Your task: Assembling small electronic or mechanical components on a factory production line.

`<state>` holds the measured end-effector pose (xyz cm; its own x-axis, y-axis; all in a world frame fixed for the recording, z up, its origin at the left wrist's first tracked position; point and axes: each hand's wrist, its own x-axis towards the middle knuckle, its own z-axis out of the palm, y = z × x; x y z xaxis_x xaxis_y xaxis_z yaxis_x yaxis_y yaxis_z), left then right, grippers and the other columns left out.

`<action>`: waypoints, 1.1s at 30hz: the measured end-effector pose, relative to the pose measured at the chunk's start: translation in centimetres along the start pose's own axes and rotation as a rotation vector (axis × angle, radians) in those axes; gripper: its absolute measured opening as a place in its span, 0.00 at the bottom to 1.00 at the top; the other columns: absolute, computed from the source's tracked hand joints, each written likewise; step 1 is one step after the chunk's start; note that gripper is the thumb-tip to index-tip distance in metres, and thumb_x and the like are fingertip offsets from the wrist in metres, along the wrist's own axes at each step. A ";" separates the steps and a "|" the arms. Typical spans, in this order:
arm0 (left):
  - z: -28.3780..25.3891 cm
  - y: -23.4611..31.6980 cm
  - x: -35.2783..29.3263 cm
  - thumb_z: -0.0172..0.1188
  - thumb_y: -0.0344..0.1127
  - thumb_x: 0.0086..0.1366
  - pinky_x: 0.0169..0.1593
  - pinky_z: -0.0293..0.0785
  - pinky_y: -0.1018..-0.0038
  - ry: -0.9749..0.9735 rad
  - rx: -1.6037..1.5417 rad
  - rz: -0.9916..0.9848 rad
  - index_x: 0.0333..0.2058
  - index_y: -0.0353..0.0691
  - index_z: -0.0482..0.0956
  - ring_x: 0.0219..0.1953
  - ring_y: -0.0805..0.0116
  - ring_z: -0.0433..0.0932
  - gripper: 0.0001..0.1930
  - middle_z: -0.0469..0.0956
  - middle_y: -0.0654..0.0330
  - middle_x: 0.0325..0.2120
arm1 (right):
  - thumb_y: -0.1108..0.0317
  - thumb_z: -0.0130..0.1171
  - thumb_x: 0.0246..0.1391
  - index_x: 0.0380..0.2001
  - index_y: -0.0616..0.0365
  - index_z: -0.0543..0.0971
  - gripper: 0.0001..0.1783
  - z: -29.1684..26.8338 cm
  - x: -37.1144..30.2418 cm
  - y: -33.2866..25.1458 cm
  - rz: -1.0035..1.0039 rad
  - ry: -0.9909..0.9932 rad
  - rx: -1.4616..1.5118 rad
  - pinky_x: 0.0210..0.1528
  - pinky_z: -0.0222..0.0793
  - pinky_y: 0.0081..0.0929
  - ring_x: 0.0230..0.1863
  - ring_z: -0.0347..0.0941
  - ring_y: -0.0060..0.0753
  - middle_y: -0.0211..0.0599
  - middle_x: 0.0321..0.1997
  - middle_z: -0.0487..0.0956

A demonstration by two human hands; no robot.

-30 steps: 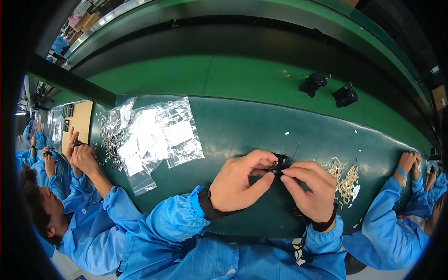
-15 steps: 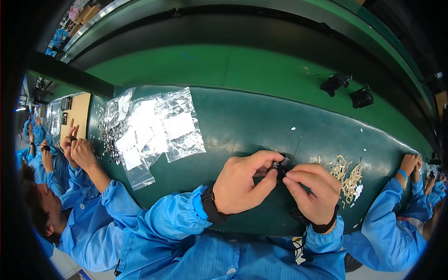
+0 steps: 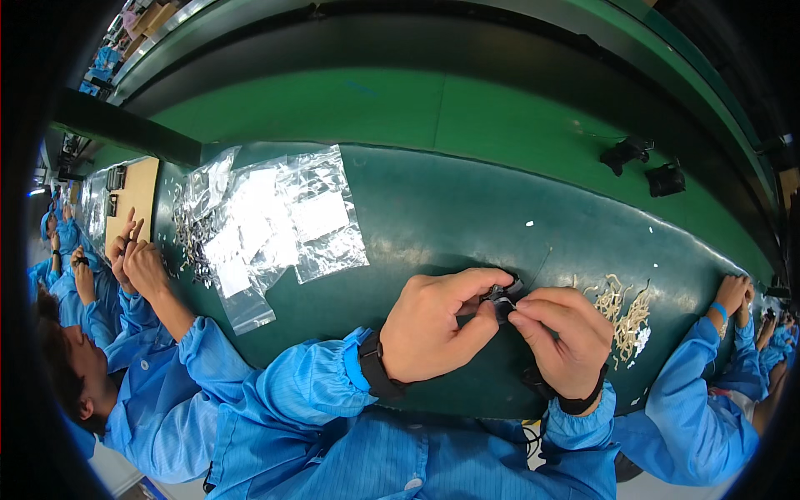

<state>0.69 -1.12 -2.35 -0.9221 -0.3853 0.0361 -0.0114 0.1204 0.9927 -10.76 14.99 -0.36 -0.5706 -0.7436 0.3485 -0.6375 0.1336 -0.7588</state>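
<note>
Bright, even light falls from overhead, and the green bench (image 3: 433,225) shows its colour cleanly with only a soft sheen. The clear plastic bags (image 3: 275,225) throw back white glare in crinkled patches. Shadows are short and faint, gathered under the left hand (image 3: 437,325) and right hand (image 3: 562,337). The centre is sharp. Towards the rim, straight edges bow hard, figures smear slightly, and everything ends in a black ring.
</note>
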 end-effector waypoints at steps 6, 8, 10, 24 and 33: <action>-0.4 0.3 0.0 0.59 0.22 0.61 0.36 0.81 0.74 -0.016 0.048 -0.033 0.48 0.31 0.81 0.31 0.65 0.86 0.15 0.84 0.50 0.30 | 0.78 0.75 0.43 0.35 0.62 0.86 0.13 0.2 0.0 0.0 -0.036 -0.003 -0.023 0.32 0.75 0.28 0.31 0.80 0.37 0.40 0.36 0.83; -0.6 0.8 0.0 0.56 0.20 0.61 0.41 0.83 0.76 -0.074 0.075 -0.097 0.50 0.30 0.80 0.36 0.71 0.87 0.17 0.87 0.51 0.35 | 0.78 0.75 0.42 0.34 0.62 0.86 0.13 0.2 0.0 0.0 -0.043 -0.002 -0.030 0.31 0.75 0.28 0.31 0.80 0.37 0.40 0.36 0.83; -0.6 0.9 0.0 0.57 0.20 0.61 0.40 0.83 0.77 -0.058 0.106 -0.074 0.49 0.30 0.81 0.35 0.71 0.87 0.16 0.87 0.51 0.34 | 0.78 0.76 0.42 0.34 0.62 0.86 0.13 0.3 0.0 0.1 -0.052 -0.001 -0.035 0.30 0.74 0.28 0.30 0.80 0.37 0.40 0.36 0.83; 0.0 0.7 -0.4 0.60 0.20 0.59 0.44 0.85 0.73 -0.012 0.161 0.019 0.49 0.29 0.81 0.40 0.60 0.88 0.17 0.87 0.47 0.37 | 0.77 0.76 0.41 0.34 0.61 0.85 0.14 0.2 -0.2 0.0 -0.054 0.001 -0.072 0.30 0.73 0.29 0.30 0.78 0.37 0.38 0.34 0.81; 0.1 1.0 -0.5 0.63 0.21 0.58 0.43 0.85 0.72 0.024 0.239 0.090 0.48 0.31 0.82 0.38 0.58 0.89 0.18 0.86 0.46 0.38 | 0.78 0.75 0.40 0.34 0.61 0.85 0.15 0.3 -0.1 -0.1 -0.050 0.011 -0.113 0.29 0.73 0.30 0.29 0.78 0.38 0.39 0.33 0.81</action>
<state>1.15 -0.74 -1.36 -0.9140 -0.3848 0.1288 -0.0235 0.3671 0.9299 -10.51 14.87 -0.52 -0.5418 -0.7443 0.3905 -0.7191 0.1699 -0.6739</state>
